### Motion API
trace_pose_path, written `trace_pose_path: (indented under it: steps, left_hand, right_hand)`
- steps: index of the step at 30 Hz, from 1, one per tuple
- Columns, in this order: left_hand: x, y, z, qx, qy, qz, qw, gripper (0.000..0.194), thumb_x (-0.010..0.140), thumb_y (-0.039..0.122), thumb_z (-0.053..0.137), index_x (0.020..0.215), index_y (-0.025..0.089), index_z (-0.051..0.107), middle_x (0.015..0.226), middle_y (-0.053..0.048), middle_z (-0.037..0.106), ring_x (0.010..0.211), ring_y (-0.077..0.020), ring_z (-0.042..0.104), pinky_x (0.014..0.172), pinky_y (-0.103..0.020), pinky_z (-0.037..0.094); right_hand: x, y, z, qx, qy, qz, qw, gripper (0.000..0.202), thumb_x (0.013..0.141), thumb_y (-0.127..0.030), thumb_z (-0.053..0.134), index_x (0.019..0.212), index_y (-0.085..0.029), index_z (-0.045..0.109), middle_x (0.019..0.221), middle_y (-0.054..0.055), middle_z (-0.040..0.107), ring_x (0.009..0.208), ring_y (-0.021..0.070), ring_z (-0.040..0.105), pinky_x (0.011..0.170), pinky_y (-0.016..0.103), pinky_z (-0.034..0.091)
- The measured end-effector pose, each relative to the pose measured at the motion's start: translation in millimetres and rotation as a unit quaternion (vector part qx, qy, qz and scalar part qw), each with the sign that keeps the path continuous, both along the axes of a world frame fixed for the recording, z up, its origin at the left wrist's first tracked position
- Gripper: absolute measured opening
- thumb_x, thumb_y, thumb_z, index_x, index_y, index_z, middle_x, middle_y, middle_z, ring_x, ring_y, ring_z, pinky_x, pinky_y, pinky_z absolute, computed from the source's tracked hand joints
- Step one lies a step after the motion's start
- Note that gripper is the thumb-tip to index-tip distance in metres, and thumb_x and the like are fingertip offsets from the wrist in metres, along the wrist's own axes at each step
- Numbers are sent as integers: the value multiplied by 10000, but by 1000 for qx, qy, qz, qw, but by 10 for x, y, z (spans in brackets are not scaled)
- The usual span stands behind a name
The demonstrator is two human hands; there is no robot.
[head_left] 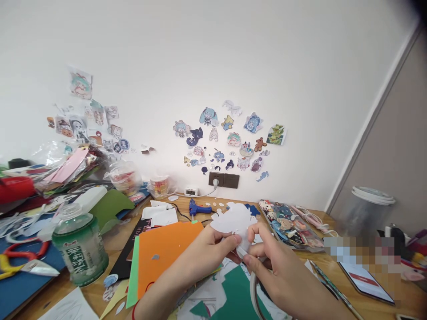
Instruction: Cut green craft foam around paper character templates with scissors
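Note:
A white paper cutout (233, 218) with an irregular, scalloped edge is held up over the middle of the desk. My left hand (216, 244) pinches its lower left part, thumb on top. At its lower right, my right hand (267, 258) has thumb and fingers closed on a small whitish strip or fold against the paper; whether it is tape or paper is unclear. Just below my right hand stands a roll of tape (254, 295), partly hidden by the hand. Green paper (235, 293) lies under both hands, beside orange sheets (167, 253).
A green-labelled bottle (80, 249) and red and yellow scissors (33, 264) are at left. Behind the hands lies a blue glue gun (199, 209). To the right are a bag of cutouts (290, 224), a pen (333, 286), a phone (367, 280) and a lidded tub (368, 209).

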State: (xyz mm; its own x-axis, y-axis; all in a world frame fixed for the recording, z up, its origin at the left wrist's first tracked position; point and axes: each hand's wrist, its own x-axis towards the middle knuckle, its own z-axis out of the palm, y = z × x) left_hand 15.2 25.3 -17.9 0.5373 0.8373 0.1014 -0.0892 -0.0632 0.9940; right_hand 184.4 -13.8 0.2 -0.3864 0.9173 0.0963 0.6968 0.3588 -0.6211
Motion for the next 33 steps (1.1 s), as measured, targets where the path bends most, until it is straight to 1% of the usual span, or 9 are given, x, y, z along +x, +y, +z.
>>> trace_pose_path:
  steps: [5, 12, 14, 17, 20, 24, 27, 30, 33]
  left_hand:
    - [8, -8, 6, 12, 0, -6, 1000, 254, 843, 340, 555, 853, 120, 680, 743, -44, 673, 732, -162, 612, 757, -299, 510]
    - [21, -8, 17, 23, 13, -9, 1000, 237, 855, 314, 522, 872, 124, 662, 772, -41, 665, 754, -163, 605, 764, -303, 511]
    - [20, -13, 15, 31, 24, 0, 999, 192, 841, 286, 533, 843, 138, 655, 765, -27, 656, 739, -155, 598, 745, -287, 505]
    - [24, -23, -3, 43, 48, 30, 997, 62, 768, 199, 600, 792, 156, 638, 698, 3, 633, 684, -142, 583, 682, -253, 479]
    - [44, -22, -51, 46, 66, 60, 995, 35, 729, 183, 617, 740, 151, 607, 604, 12, 597, 596, -146, 567, 612, -263, 467]
    - [89, -7, -124, 60, 58, 105, 991, 70, 742, 219, 605, 742, 152, 585, 598, 10, 572, 576, -149, 553, 579, -264, 448]
    - [111, -6, -141, 60, 36, 123, 990, 89, 736, 232, 614, 763, 148, 597, 627, 1, 582, 592, -146, 551, 582, -256, 443]
    - [113, -14, -124, 28, 6, 111, 993, 155, 712, 284, 638, 718, 134, 600, 598, -6, 582, 544, -131, 542, 563, -254, 456]
    - [95, 1, -100, -15, -13, 89, 996, 209, 683, 321, 654, 653, 121, 598, 575, -19, 589, 501, -112, 534, 531, -238, 457]
  right_hand:
    - [8, -6, -11, -9, -17, -4, 1000, 91, 933, -212, 385, 939, -249, 302, 633, -90, 541, 606, 148, 477, 574, 248, 310]
    - [17, 22, -76, 16, -35, -22, 999, 95, 923, -212, 394, 913, -255, 310, 611, -99, 555, 561, 148, 456, 539, 249, 288]
    - [5, 19, -69, 19, -43, -28, 999, 98, 923, -207, 389, 898, -253, 306, 622, -93, 584, 557, 152, 465, 537, 252, 284]
    - [-22, 9, -51, 31, -53, -43, 997, 108, 926, -209, 386, 875, -252, 301, 654, -80, 633, 554, 163, 497, 538, 260, 279]
    - [-44, 1, -69, 55, -62, -64, 995, 92, 926, -206, 381, 888, -256, 313, 702, -80, 676, 575, 179, 560, 544, 266, 281]
    - [-61, 1, -167, 126, -84, -122, 981, 64, 929, -240, 382, 869, -263, 377, 705, -79, 685, 643, 208, 632, 535, 267, 294]
    - [-70, 4, -242, 229, -112, -139, 957, 113, 909, -250, 409, 797, -262, 414, 656, -72, 653, 561, 206, 602, 479, 259, 277]
    - [-87, 10, -282, 347, -123, -126, 921, 137, 900, -228, 409, 770, -256, 440, 611, -52, 601, 507, 195, 565, 451, 255, 280]
    - [-116, 6, -293, 420, -129, -122, 890, 173, 912, -215, 381, 764, -244, 465, 593, -34, 557, 484, 192, 532, 459, 264, 295]
